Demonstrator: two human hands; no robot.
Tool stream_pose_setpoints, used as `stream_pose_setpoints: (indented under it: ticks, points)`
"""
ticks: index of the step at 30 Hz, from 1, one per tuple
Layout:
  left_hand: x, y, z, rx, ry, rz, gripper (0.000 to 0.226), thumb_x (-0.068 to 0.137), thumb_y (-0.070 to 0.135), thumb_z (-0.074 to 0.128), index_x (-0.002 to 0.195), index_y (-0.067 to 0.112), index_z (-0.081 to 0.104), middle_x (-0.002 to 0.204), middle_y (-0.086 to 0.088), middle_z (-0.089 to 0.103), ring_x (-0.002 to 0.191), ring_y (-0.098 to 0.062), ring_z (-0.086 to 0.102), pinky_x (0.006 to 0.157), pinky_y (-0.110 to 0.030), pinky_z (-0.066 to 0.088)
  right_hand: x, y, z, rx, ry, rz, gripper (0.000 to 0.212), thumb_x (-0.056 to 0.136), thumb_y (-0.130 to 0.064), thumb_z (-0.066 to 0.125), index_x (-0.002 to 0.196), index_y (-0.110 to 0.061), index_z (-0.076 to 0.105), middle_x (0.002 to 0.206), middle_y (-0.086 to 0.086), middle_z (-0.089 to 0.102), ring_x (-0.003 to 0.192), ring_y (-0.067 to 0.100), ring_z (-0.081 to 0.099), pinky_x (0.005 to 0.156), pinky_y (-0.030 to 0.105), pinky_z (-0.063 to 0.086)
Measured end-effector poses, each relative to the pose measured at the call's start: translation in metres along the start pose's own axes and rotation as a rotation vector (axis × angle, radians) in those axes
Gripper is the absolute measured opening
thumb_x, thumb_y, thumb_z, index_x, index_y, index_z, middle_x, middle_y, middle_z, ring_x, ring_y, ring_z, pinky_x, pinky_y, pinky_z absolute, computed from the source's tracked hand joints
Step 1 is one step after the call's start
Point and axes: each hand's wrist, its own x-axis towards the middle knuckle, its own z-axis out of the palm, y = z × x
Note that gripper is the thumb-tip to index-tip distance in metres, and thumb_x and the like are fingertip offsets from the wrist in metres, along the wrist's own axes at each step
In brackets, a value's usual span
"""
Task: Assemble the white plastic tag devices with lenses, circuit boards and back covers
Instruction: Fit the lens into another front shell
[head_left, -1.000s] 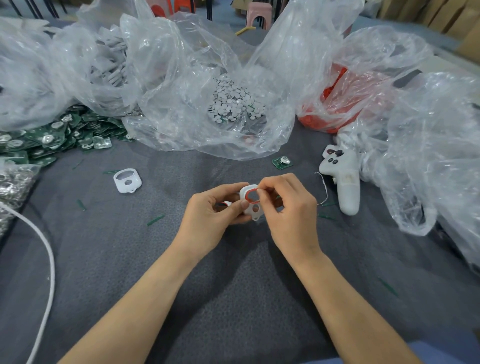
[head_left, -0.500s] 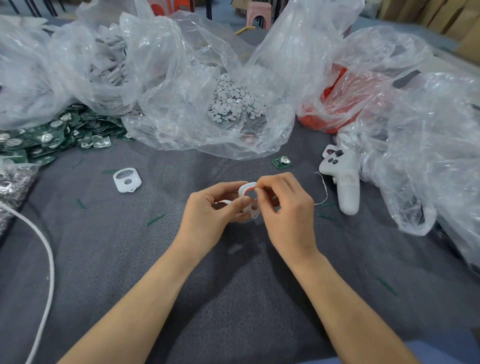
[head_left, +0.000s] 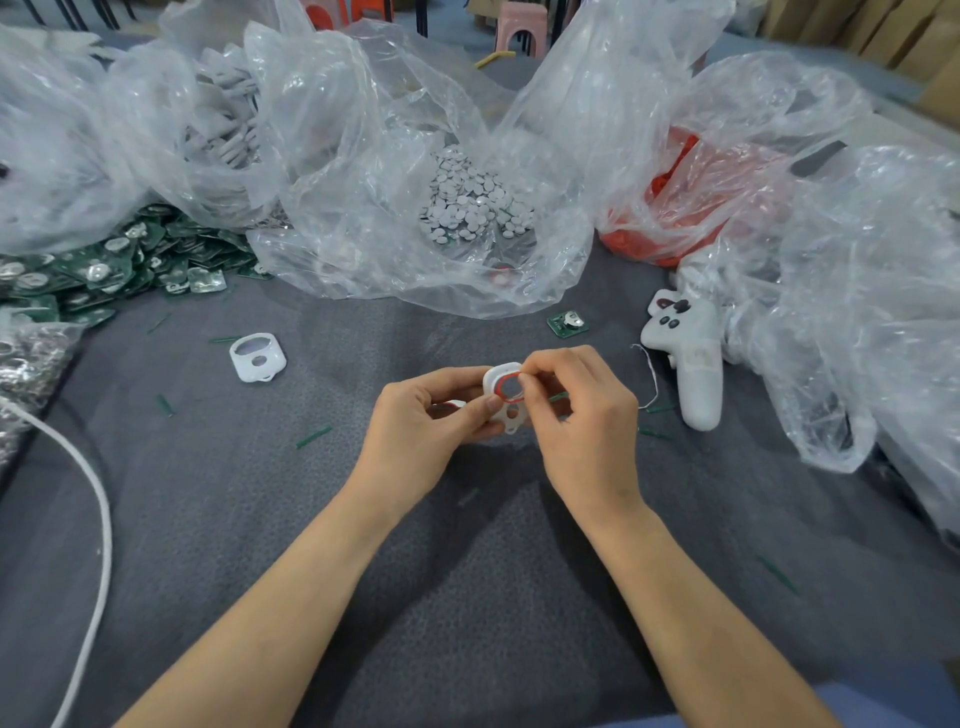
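Hands meet above the grey table (head_left: 208, 519): my left hand (head_left: 421, 431) grips a white tag shell (head_left: 503, 397), while my right hand (head_left: 582, 415) pinches its red ring (head_left: 511, 388).

Open mat (head_left: 467, 597); seemingly full bags (head_left: 363, 156) beyond

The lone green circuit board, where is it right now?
In the head view the circuit board lies on the grey mat right of centre, beyond the right hand, left of the white controller.
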Motion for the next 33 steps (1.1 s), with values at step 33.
stream_pose_setpoints:
  ticks: [33]
  points:
    - [-0.003, 0.003, -0.005, -0.08, -0.103, -0.016, 0.023, 0.077, 0.017, 0.065, 0.099, 0.014, 0.072, 0.091, -0.002, 0.075, 0.084, -0.013, 0.07, 0.069, -0.019, 0.056, 0.013, -0.001, -0.005, 1.172, -0.343, 0.823, 0.02, 0.069, -0.011, 0.067, 0.088, -0.009, 0.06, 0.079, 0.005, 0.067, 0.077, 0.017, 0.065, 0.075, 0.031, 0.054]
